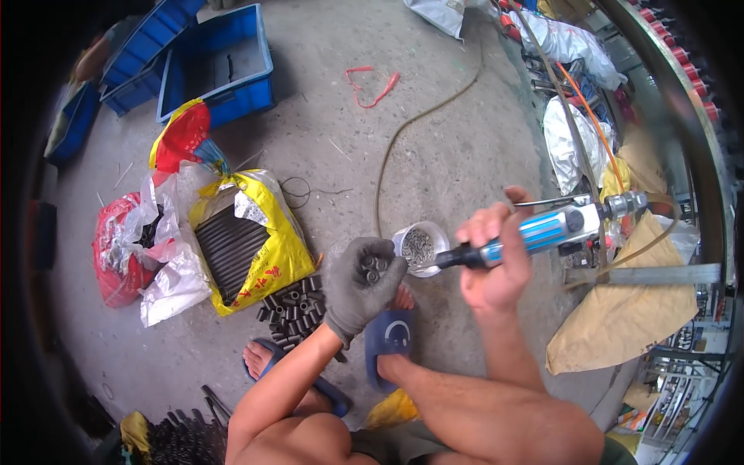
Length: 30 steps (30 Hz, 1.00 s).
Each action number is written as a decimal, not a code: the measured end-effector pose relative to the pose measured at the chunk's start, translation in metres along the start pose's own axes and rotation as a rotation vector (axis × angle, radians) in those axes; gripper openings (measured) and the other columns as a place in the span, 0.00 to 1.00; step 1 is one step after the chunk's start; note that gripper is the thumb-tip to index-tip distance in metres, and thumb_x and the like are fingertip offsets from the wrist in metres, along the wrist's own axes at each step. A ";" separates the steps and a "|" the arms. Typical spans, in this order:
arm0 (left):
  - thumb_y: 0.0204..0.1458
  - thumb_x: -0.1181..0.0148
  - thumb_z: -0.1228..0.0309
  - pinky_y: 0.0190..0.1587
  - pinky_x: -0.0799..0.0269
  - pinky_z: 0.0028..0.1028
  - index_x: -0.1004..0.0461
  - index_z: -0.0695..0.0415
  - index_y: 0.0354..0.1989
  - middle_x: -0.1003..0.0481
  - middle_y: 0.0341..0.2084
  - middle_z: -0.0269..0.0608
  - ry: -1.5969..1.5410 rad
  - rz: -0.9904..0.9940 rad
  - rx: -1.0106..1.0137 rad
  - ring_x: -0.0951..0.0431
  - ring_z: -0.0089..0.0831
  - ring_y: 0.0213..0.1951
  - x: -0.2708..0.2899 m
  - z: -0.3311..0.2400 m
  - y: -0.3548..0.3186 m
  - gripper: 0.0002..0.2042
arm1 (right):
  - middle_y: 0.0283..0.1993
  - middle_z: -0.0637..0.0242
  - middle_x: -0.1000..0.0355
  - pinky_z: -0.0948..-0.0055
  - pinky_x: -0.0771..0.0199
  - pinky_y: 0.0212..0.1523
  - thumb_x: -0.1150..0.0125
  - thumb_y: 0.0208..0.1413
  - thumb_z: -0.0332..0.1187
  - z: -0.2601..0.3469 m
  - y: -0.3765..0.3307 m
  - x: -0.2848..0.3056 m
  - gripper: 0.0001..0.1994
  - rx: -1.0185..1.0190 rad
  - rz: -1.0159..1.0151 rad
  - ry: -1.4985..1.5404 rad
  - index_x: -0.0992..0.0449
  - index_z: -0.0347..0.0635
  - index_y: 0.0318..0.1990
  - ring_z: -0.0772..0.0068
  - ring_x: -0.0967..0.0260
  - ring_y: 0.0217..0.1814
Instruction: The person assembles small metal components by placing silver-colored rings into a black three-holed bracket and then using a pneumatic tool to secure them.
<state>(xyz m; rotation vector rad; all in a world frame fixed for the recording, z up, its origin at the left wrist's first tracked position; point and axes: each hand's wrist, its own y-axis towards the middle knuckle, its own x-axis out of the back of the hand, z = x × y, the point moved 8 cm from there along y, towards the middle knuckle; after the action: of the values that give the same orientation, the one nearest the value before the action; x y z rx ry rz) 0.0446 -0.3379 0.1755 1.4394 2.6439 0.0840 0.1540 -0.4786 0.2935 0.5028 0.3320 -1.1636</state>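
Holding a few short dark metal sleeves [373, 268] in the gloved left hand [358, 288], fingers curled around them, while my right hand [493, 256] is wrapped tight on the blue air screwdriver [535, 235]. A big pile of sleeves [293, 308] on the near-left floor looks untouched, so plenty left, I'd guess.

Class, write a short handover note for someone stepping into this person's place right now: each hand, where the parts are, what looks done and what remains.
Left hand, in a grey glove, cups several small dark metal sleeves.
Right hand, bare, grips a blue air tool whose tip points at the sleeves in the left palm.
A white cup of small metal bits sits just beyond the left hand.
A pile of dark sleeves lies on the floor by the open yellow sack of rods.
Done: cannot tell how many are finished.
Left: apparently the floor pile.
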 end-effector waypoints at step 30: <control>0.52 0.30 0.71 0.23 0.25 0.26 0.23 0.63 0.28 0.22 0.17 0.40 0.227 0.298 -0.151 0.18 0.25 0.19 -0.020 -0.006 0.013 0.09 | 0.35 0.63 0.31 0.70 0.25 0.35 0.42 0.57 0.22 -0.034 -0.032 -0.033 0.12 -0.047 0.154 -0.174 0.33 0.35 0.47 0.74 0.31 0.31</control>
<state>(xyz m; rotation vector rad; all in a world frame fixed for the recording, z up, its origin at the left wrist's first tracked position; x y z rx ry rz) 0.0654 -0.3479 0.1843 1.8538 2.4966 0.4925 0.1125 -0.4441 0.2753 0.3766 0.1670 -1.0394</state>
